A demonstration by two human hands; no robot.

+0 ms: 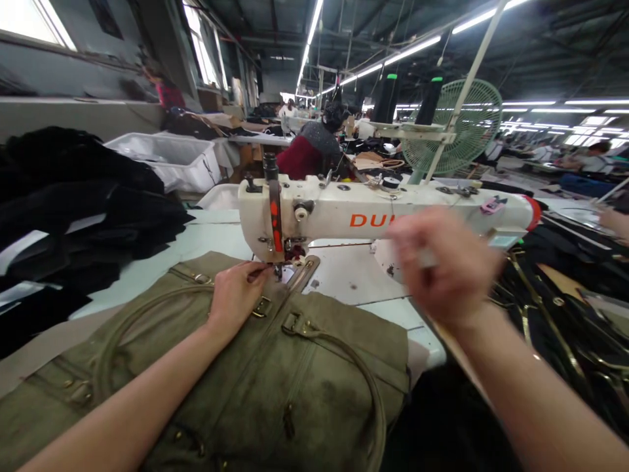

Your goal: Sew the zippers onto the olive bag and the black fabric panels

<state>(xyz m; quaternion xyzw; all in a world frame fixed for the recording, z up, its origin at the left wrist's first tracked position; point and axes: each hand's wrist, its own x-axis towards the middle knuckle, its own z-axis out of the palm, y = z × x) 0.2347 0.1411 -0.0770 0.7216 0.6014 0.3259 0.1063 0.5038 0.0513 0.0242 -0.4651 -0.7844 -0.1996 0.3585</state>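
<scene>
Right now the left hand (238,295) is resting on an olive bag (246,400), its fingers bending together just left of the presser foot (278,271); whether they are pinching or merely pressing, I cannot tell. The right hand (449,269) is hanging raised and curled before the sewing machine (324,200), apart from the bag, too blurred to show whether it is holding anything.

As for progress, two handles (366,377) and a buckle (263,306) are already sitting on the bag, so it seems well assembled; the stitching at the needle is not showing clearly, and what is left cannot be judged.

The bag is lying flat beneath the left hand and forearm, spreading nearer and to both sides, while a narrow strip (305,272) is reaching far past the needle's right side. Farther out, dark cloth (73,190) is heaping at the left, gold-zipped black pieces (565,314) are lying at the right, and a co-worker (314,141) is sitting beyond the machine.
</scene>
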